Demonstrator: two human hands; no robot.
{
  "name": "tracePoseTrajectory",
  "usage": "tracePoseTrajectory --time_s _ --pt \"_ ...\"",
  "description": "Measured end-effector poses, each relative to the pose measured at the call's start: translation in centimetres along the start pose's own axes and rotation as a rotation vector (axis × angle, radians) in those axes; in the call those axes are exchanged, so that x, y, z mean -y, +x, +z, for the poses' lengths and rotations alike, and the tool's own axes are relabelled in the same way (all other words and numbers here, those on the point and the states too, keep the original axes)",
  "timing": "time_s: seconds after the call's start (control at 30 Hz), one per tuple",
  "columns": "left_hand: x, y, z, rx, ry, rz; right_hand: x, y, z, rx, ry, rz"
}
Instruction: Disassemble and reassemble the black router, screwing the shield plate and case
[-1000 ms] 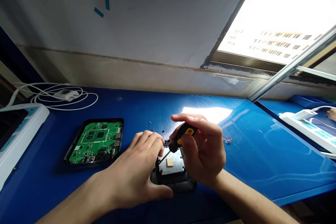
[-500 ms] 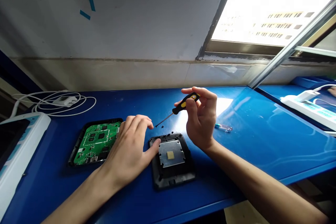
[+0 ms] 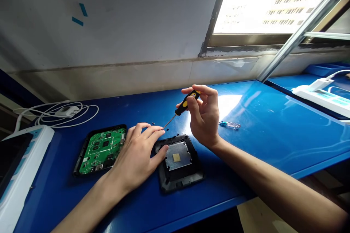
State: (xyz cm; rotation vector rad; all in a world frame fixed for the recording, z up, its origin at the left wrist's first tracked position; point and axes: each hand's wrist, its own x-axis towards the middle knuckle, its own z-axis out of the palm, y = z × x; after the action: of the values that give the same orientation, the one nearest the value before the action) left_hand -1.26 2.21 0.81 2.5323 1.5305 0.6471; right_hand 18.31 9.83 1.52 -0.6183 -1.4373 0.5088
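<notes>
My right hand [image 3: 205, 116] is closed round the black and yellow handle of a screwdriver [image 3: 182, 106], whose thin shaft slants down to the left. Its tip meets the fingertips of my left hand [image 3: 138, 154], or lies just behind them. That hand is open, fingers outstretched, thumb at the left edge of a black plastic cover [image 3: 180, 187]. Inside the cover is a metal plate [image 3: 184, 158] with a small yellowish pad [image 3: 176, 157]. Left of my left hand, and partly hidden by it, a green circuit board [image 3: 100, 149] sits in a black housing.
Tiny dark screws [image 3: 167, 129] lie behind the cover. A clear blue screwdriver [image 3: 230, 125] rests right of my right hand. A charger with coiled white cable [image 3: 67, 111] is at back left, a white-framed device [image 3: 32, 160] at far left. A power strip [image 3: 325, 96] stands at right.
My right hand and the screwdriver have shifted slightly left, bringing the tip to my left fingertips. My left fingers have stretched out toward it. The camera view has tilted a little.
</notes>
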Motion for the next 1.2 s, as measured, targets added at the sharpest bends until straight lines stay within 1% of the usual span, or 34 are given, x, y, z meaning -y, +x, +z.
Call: tracePoseTrajectory --time_s 0.17,0.3,0.37,0.43,0.5,0.6,0.7,0.77,0.83,1.0,1.1,1.2 --pt "0.0 -0.1 -0.2 -0.012 -0.001 0.001 0.2 0.7 -0.2 -0.067 -0.037 -0.024" --pt "-0.2 -0.1 -0.5 -0.046 -0.011 0.011 -0.2 1.4 -0.8 -0.104 -0.1 -0.03" --pt "-0.3 -0.1 -0.7 -0.053 -0.015 0.031 -0.6 1.7 -1.2 -0.109 -0.155 -0.006" --pt "-0.6 -0.1 -0.8 -0.038 -0.024 0.068 -1.2 2.0 -1.7 -0.093 -0.269 0.039" --pt "-0.9 -0.3 -0.9 -0.006 -0.036 0.108 -1.8 2.4 -2.1 -0.043 -0.417 0.073" --pt "-1.2 -0.6 -0.8 0.043 -0.047 0.122 -2.4 2.8 -2.5 0.083 -0.623 0.096" --pt "-1.5 -0.9 -0.7 0.073 -0.044 0.091 -2.6 2.8 -2.6 0.266 -0.862 0.213" --pt "-1.7 -1.0 -0.5 0.083 -0.044 0.064 -2.6 2.7 -2.6 0.364 -0.981 0.299" --pt "-1.9 -1.0 -0.4 0.089 -0.045 0.038 -2.7 2.5 -2.6 0.415 -1.034 0.346" --pt "-2.4 -1.0 -0.3 0.096 -0.041 0.001 -3.1 2.1 -2.8 0.508 -1.104 0.408" --pt "-2.6 -1.0 -0.2 0.11 -0.046 -0.014 -3.1 2.0 -2.8 0.545 -1.116 0.398" --pt "-2.7 -1.0 0.2 0.103 -0.06 -0.029 -3.1 1.8 -2.7 0.531 -1.118 0.354"
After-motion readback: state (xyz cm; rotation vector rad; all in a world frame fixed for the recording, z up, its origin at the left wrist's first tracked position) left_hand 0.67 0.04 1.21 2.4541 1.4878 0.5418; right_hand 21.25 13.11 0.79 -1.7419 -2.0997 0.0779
